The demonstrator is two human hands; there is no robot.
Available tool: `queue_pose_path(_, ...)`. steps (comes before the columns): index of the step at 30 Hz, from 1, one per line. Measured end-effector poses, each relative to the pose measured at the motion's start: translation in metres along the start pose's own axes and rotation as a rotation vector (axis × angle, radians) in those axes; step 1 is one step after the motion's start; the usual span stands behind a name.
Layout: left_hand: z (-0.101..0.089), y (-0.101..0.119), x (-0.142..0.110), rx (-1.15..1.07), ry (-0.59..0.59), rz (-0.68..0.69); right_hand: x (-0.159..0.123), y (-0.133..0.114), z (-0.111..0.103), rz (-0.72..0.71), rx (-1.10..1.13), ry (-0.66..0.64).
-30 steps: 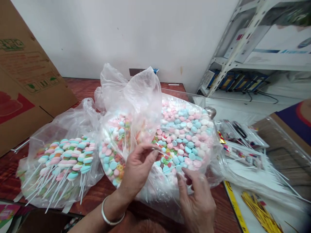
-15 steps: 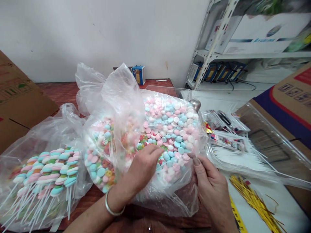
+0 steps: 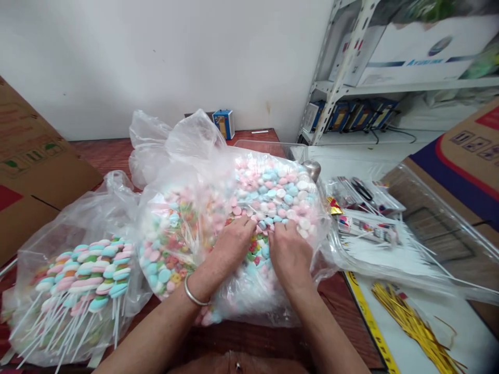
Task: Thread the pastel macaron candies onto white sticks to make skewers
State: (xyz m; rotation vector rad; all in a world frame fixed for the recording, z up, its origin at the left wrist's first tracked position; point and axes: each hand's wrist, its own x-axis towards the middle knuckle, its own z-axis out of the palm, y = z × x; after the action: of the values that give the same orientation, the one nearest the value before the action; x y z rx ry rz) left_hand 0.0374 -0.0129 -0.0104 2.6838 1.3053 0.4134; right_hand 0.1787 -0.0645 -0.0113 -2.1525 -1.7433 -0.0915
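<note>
Candies (image 3: 290, 193) fill the plastic bag (image 3: 195, 137), left hand (image 3: 234, 240) and right hand (image 3: 290, 250) curled over them, grips unclear.

Pastel candies (image 3: 268, 184) lie heaped; crumpled clear bag (image 3: 265, 306) surrounds them.

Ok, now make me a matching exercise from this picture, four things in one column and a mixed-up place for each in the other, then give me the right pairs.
Things:
1. Skewered sweets
2. Loose sweets
3. Blue box
4. Gold strips

Places:
A. At the back of the red-brown table, near the wall
B. On the white surface at lower right
C. Around the left hand and right hand
D. At the left of the picture, with white sticks pointing down

Pairs: 1-D, 2-C, 3-A, 4-B.
</note>
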Motion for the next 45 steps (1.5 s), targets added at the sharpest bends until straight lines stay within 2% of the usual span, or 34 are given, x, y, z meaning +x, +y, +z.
queue_pose_path(4,0.001,-0.001,0.001,-0.047,-0.059,0.003,0.009,-0.003,0.003,0.01,0.085,-0.007)
queue_pose_path(7,0.003,-0.001,0.003,-0.079,-0.068,0.017,0.003,0.011,-0.003,-0.005,0.223,0.0)
queue_pose_path(9,0.003,-0.002,0.002,-0.117,-0.022,0.001,-0.004,0.023,-0.007,-0.035,0.332,-0.008)
queue_pose_path(12,0.001,-0.004,-0.001,-0.262,0.095,-0.062,-0.015,0.035,-0.009,0.01,0.786,-0.077)
queue_pose_path(15,-0.004,-0.005,-0.009,-0.584,0.167,-0.149,-0.023,0.034,-0.01,0.246,1.382,-0.22)
queue_pose_path(18,-0.008,-0.002,-0.02,-0.887,0.174,-0.12,-0.026,0.025,-0.013,0.447,1.668,-0.341)
queue_pose_path(20,-0.009,0.001,-0.028,-0.879,0.221,-0.023,-0.026,0.019,-0.014,0.477,1.743,-0.371)
queue_pose_path(22,-0.008,0.005,-0.034,-0.792,0.281,0.062,-0.026,0.014,-0.013,0.449,1.735,-0.365)
queue_pose_path(24,-0.006,0.009,-0.038,-0.776,0.314,0.078,-0.028,0.011,-0.009,0.415,1.696,-0.347)
queue_pose_path(27,-0.003,0.015,-0.039,-0.955,0.281,-0.04,-0.032,0.008,-0.003,0.374,1.619,-0.291)
queue_pose_path(31,-0.003,0.024,-0.038,-1.429,0.199,-0.305,-0.037,0.006,0.0,0.302,1.5,-0.206)
queue_pose_path(33,-0.004,0.027,-0.038,-1.577,0.196,-0.394,-0.039,0.006,-0.001,0.273,1.459,-0.199)
queue_pose_path(38,-0.005,0.03,-0.041,-1.713,0.178,-0.543,-0.036,0.004,-0.002,0.202,1.389,-0.219)
queue_pose_path(41,-0.006,0.027,-0.041,-1.726,0.146,-0.577,-0.034,0.005,-0.008,0.148,1.284,-0.249)
queue_pose_path(45,-0.011,0.018,-0.037,-1.684,0.25,-0.582,-0.043,0.007,-0.022,0.075,1.01,-0.184)
